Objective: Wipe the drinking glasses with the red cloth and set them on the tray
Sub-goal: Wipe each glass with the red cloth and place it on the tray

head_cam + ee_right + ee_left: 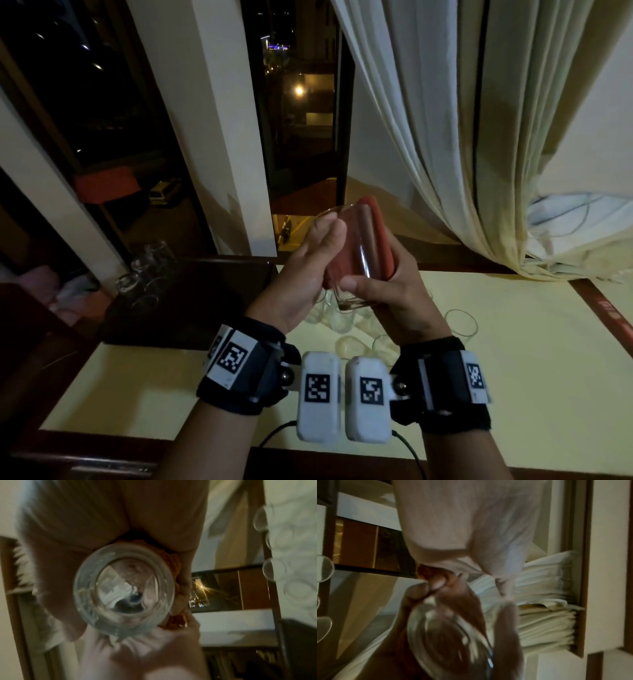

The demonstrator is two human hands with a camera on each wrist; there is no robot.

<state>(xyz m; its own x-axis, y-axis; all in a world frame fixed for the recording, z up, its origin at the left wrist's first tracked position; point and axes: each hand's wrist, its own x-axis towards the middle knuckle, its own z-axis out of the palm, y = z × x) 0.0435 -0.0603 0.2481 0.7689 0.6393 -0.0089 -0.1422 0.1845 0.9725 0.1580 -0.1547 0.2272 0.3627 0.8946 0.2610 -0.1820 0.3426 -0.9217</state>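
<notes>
I hold a clear drinking glass (349, 260) tilted in the air above the table, rim pointing away from me. My left hand (322, 240) grips its left side, fingers curled round the wall. My right hand (373, 281) presses the red cloth (376, 233) against the glass's right side and back, thumb across the front near the base. In the right wrist view the thick glass base (123, 592) faces the camera, with the red cloth (173, 561) behind it. The left wrist view is blurred and shows the glass (447, 635) and the cloth (465, 601). A dark tray (205, 308) lies to the left.
Some clear glasses (150, 263) stand at the tray's far left corner. Several more glasses (460, 325) stand on the pale yellow table (513, 377) below and to the right of my hands. A dark window and cream curtains (445, 137) rise behind the table.
</notes>
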